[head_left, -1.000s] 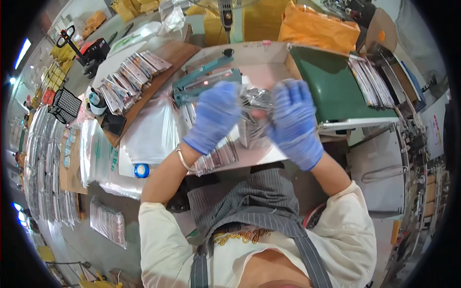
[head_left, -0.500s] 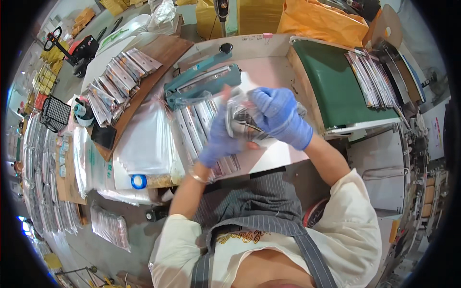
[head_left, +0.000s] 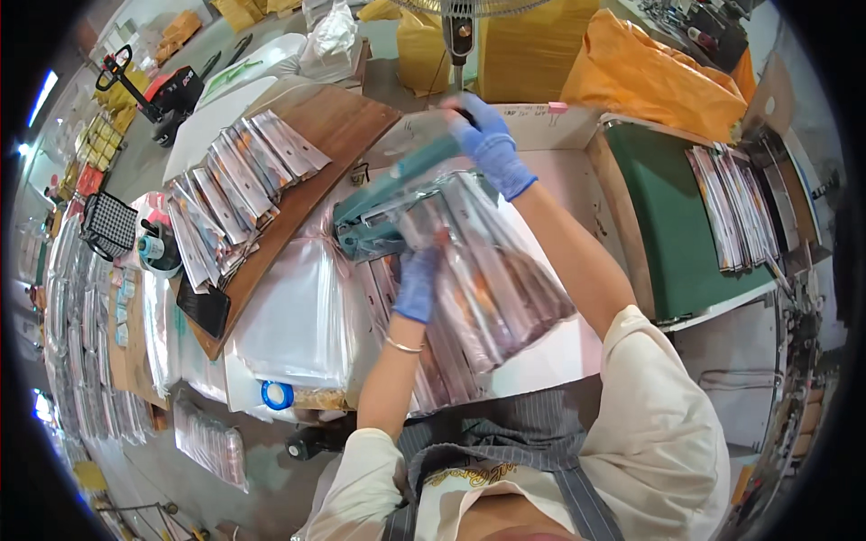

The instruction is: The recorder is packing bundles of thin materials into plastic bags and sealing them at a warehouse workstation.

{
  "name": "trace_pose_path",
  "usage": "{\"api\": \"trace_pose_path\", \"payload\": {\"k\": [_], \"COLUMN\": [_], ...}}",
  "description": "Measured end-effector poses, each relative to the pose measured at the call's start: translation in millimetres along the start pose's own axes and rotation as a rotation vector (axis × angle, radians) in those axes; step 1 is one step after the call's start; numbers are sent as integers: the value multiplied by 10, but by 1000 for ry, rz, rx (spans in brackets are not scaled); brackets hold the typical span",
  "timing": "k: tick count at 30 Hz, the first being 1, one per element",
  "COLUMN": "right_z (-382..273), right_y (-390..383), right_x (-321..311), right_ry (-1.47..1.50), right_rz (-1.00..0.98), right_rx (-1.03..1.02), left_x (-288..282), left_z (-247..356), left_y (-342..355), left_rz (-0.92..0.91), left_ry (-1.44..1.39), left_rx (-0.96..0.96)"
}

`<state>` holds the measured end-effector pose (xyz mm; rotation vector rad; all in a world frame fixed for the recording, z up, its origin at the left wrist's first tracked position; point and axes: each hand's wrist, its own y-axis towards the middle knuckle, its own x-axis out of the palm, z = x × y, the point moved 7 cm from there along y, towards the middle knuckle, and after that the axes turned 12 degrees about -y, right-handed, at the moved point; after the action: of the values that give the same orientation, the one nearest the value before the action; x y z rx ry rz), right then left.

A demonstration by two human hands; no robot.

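My gloved right hand [head_left: 494, 153] is closed around the end of the raised lever arm of a teal hand-operated heat sealer [head_left: 370, 236]. With my gloved left hand [head_left: 417, 287] I grip the gathered mouth of a clear plastic bag [head_left: 510, 279]. Several flat, printed packets fill that bag. Its mouth lies at the sealer's jaw, and its body slants down toward me at the right. Beneath it and by my left wrist lies another row of packets [head_left: 446, 365]. The left fingertips are blurred and partly hidden by plastic.
Left of the sealer lies a stack of clear bags [head_left: 289, 316], with a blue tape roll [head_left: 277, 394] at its front. A brown board [head_left: 338, 122] bears packets and a black phone [head_left: 204, 309]. More packets [head_left: 732, 209] rest on a green surface [head_left: 663, 225] at right. A fan [head_left: 460, 36] stands behind.
My right hand has left the bag and gone up to the sealer's lever, which has risen. The bag, bunched between both hands before, now lies stretched out at the sealer in my left hand.
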<state>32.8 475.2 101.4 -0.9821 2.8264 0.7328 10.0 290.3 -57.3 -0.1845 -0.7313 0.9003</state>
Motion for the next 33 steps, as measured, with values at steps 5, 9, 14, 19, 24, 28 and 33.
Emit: {"api": "trace_pose_path", "payload": {"k": [5, 9, 14, 19, 24, 28, 33], "right_z": [1236, 1115, 1178, 1194, 1169, 304, -124], "right_y": [-458, -430, -386, -542, -1924, -3079, -4249], "right_x": [-372, 45, -233, -248, 137, 556, 146], "right_ry": [360, 300, 411, 407, -1, 271, 269], "right_rz": [141, 96, 234, 279, 106, -310, -514], "right_rx": [537, 475, 264, 321, 534, 743, 798], "left_x": [-22, -498, -455, -550, -444, -1958, -1849], "left_z": [-86, -65, -155, -242, -40, -306, -1109], "left_y": [108, 294, 376, 424, -609, -614, -2521], "left_rz": [-201, -179, -129, -227, -392, -166, -67], "left_ry": [248, 404, 383, 353, -270, 126, 223], "left_rx": [270, 217, 290, 175, -795, -83, -184]}}
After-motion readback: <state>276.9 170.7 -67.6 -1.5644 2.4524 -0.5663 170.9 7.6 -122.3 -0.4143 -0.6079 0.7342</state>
